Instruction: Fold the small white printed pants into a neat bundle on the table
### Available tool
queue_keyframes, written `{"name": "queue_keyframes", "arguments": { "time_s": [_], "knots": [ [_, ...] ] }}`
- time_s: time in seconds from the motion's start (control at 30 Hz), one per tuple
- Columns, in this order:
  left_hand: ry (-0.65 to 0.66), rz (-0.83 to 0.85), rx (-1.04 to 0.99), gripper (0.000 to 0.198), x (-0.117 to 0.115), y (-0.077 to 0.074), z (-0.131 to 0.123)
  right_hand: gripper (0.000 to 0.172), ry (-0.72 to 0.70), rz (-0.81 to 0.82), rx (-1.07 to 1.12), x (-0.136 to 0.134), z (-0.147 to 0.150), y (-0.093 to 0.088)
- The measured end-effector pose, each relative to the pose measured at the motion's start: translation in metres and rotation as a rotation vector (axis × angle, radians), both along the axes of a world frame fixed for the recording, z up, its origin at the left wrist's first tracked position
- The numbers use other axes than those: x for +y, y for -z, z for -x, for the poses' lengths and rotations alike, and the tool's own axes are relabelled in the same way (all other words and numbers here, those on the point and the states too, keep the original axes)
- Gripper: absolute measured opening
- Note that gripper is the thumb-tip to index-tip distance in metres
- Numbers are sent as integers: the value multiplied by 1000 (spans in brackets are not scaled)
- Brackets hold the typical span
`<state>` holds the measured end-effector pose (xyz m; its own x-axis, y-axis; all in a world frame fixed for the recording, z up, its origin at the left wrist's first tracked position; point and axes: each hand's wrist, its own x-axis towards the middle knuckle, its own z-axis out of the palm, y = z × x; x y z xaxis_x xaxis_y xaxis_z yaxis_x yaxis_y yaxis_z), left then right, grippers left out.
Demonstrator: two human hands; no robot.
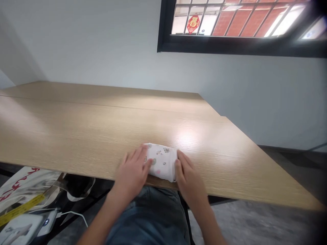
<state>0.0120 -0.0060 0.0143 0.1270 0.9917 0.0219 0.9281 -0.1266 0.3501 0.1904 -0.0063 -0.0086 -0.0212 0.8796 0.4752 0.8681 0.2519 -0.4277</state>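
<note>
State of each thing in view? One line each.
Folded white printed cloth, bundled at table edge
Left hand, fingers spread, resting on cloth's left end
Right hand, fingers spread, against cloth's right end
Wooden table, cloth lying on it
White tote bag, crumpled below table
Small white device, blue light lit, white cable attached

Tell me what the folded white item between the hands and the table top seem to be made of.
The folded white item looks like soft matte printed cloth: it shows soft creases. The table top looks like laminate or veneer with a satin finish: fine wood grain, soft sheen.
</note>
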Motion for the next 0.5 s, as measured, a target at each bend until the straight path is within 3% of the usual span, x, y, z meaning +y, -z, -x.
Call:
{"name": "queue_keyframes", "arguments": {
  "time_s": [0.1, 0.17, 0.3, 0.4, 0.5],
  "knots": [
    [-125, 86, -90, 54, -2, -3, 24, 33, 77, -123, 80, -20, -11, -10],
    [-140, 16, -164, 53, 9, -9, 22, 20, 17, -233, 112, -39, 1, -16],
    [118, -72, -249, 35, 50, -19, -7, 12, -174, -202, 111, -66, 39, -12],
    [226, -3, -315, 26, 65, -18, -16, 17, -91, -139, 68, -60, 45, 0],
    [124, 51, -416, 35, 51, -9, -7, 18, -33, -29, 128, -34, 31, 4]
  ]
}}
